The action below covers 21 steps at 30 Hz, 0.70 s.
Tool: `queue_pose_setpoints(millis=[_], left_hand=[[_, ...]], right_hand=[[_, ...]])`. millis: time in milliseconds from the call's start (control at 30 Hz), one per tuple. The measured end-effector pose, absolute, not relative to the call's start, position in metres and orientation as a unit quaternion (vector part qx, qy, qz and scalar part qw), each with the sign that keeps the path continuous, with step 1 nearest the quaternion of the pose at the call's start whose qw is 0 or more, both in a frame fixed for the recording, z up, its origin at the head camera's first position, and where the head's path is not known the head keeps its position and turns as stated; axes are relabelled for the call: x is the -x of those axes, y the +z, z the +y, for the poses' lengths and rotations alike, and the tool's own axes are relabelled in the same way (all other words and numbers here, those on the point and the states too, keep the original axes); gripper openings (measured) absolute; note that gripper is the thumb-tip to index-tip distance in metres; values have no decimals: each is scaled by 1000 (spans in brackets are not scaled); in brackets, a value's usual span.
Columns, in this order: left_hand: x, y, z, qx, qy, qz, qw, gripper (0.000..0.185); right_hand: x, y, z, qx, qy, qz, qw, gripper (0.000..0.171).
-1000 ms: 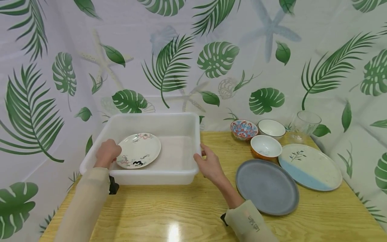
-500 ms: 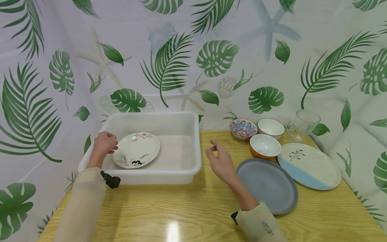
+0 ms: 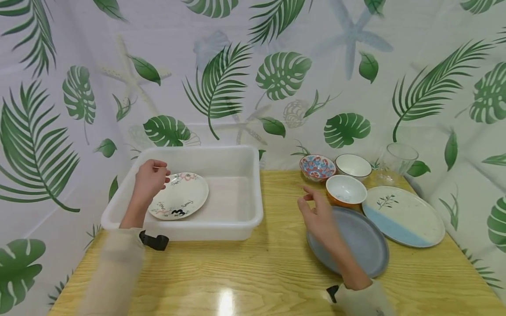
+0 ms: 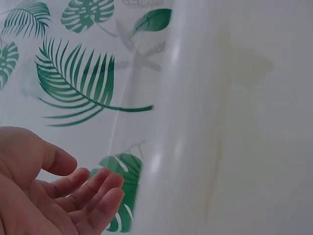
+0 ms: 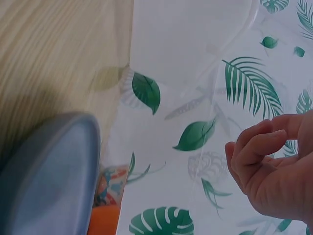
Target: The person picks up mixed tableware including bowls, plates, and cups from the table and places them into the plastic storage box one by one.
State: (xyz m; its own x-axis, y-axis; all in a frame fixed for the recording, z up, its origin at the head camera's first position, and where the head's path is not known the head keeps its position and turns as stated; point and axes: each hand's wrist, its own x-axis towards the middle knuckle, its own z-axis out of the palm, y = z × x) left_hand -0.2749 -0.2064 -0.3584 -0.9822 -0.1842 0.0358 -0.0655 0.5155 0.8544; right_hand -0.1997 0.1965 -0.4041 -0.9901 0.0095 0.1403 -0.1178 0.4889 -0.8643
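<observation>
My left hand hovers over the left part of a white plastic basin, its fingers loosely bent with nothing in them. Inside the basin lies a white plate with pink and black drawings; the hand covers part of its left rim in the head view. To the right, my right hand hangs above the left edge of a grey plate, fingers loosely curled around nothing. In the right wrist view that hand is apart from the grey plate.
Behind the grey plate stand a red-and-blue patterned bowl, a white bowl with a dark rim and an orange-sided bowl. A clear glass and a cream-and-blue plate are farther right on the wooden table.
My right hand has let go of the basin's right rim and moved right to the grey plate. My left hand has lifted away from the basin's left side.
</observation>
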Motion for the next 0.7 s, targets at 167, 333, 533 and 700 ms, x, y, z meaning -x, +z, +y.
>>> queue_pose_setpoints(millis=[167, 333, 533, 700], left_hand=[[266, -354, -184, -41, -501, -860, 88, 36], [256, -353, -163, -17, -508, -853, 115, 32], [240, -355, -144, 3, -508, -847, 160, 28], [227, -360, -131, 21, -493, -844, 209, 25]], right_hand=[[191, -402, 217, -29, 470, -876, 103, 46], [184, -402, 244, 6, 443, -887, 129, 44], [178, -401, 276, 58, 425, -897, 110, 48], [178, -401, 290, 74, 417, -898, 118, 47]])
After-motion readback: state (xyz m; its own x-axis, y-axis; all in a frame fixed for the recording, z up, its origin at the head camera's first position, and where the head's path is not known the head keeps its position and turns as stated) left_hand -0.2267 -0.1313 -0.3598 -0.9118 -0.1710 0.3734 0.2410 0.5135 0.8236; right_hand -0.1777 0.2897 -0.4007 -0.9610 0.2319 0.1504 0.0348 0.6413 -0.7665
